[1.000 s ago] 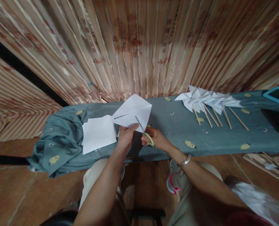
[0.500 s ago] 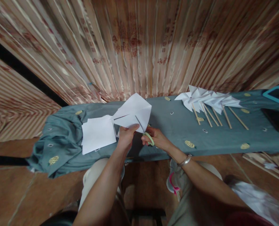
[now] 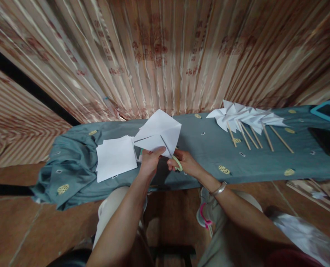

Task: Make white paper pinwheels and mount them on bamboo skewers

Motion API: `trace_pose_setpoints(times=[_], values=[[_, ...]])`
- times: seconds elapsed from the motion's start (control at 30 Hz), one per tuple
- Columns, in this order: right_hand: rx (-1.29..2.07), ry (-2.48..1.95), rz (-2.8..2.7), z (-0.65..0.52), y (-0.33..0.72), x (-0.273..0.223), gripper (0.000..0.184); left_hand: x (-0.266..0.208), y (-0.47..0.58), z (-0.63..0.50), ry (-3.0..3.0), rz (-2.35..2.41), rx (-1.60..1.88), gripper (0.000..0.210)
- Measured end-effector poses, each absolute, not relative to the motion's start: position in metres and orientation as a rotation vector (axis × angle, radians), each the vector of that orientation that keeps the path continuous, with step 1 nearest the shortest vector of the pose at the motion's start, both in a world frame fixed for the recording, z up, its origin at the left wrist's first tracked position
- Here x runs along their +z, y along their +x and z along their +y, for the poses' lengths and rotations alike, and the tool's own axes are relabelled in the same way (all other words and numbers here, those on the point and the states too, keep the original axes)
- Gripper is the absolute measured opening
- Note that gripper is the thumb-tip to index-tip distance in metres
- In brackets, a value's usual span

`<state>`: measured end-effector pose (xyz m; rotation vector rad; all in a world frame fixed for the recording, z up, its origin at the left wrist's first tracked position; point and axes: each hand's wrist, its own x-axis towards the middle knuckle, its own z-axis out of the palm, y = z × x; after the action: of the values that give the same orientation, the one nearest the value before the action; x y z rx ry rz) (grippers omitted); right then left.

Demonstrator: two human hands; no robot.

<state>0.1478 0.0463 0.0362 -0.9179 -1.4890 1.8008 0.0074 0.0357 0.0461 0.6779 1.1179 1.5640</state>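
Paper (image 3: 163, 124) pinched by left grip (image 3: 149, 161); right grip (image 3: 186, 163) curled round green scissors handle (image 3: 178, 162).

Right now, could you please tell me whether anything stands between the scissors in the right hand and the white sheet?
Nothing visible does: the right hand holds the scissors at the lower edge of the white sheet; the left hand grips it farther left.

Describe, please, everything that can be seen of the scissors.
The scissors show mainly a smooth, curved, pale green handle, apparently plastic. The right hand grips it, fingers partly hiding it, at the near corner of the white sheet held by the left hand. A dark line on the sheet may be a blade or a slit, so I cannot tell how far the blades are open.
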Motion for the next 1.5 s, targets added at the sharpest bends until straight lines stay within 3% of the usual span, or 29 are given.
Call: trace_pose_setpoints(times=[0.6, 1.03, 1.33, 1.5], values=[[1.828, -0.926, -1.503, 0.046, 0.146, 0.036, 0.048, 0.053, 0.008, 0.035, 0.66, 1.129, 1.562, 0.025], [2.099, -1.077, -1.753, 0.05, 0.197, 0.046, 0.05, 0.065, -0.024, 0.037, 0.614, 1.239, 1.709, 0.016], [1.44, -1.168, -1.241, 0.07, 0.217, 0.044, 0.052, 0.056, -0.025, 0.023, 0.787, 1.236, 1.44, 0.014], [1.326, -1.101, -1.187, 0.079, 0.204, 0.047, 0.05, 0.055, -0.009, 0.015, 0.796, 1.175, 1.224, 0.017]])
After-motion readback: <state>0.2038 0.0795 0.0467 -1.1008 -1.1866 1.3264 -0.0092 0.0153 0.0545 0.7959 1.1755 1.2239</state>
